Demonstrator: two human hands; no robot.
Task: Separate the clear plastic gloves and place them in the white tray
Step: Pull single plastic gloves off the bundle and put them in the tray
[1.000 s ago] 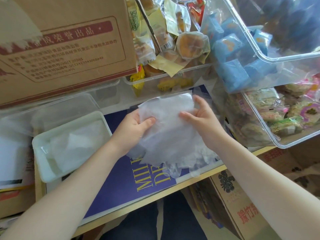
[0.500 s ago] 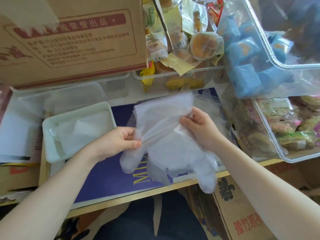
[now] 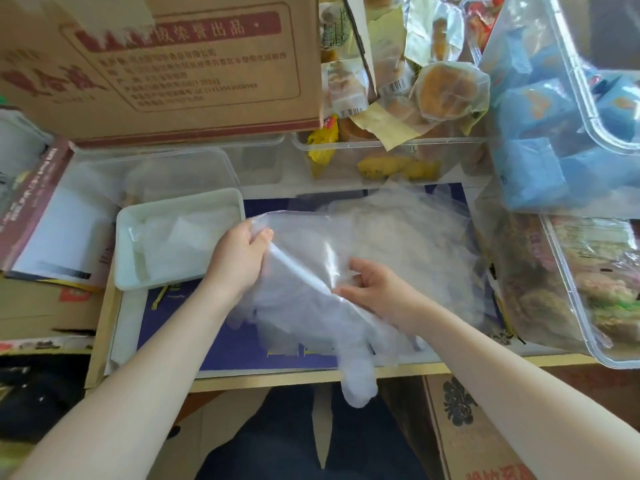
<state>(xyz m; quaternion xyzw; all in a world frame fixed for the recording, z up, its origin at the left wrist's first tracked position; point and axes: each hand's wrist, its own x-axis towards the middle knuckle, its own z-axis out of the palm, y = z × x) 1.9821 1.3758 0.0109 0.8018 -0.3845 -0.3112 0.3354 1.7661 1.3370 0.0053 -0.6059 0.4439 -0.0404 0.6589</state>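
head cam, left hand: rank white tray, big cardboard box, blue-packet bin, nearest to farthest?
From the left hand, which pinches the clear plastic glove:
1. White tray, just to its left on the table.
2. Cardboard box, up behind the tray at the back left.
3. Clear bin of blue packets, far across at the back right.

Tray [image 3: 129, 251] lies left of gloves [image 3: 311, 299], below box [image 3: 173, 64].

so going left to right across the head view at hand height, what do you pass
white tray → left hand pinching the top edge of a clear plastic glove → right hand holding the same glove → clear bin of wrapped snacks
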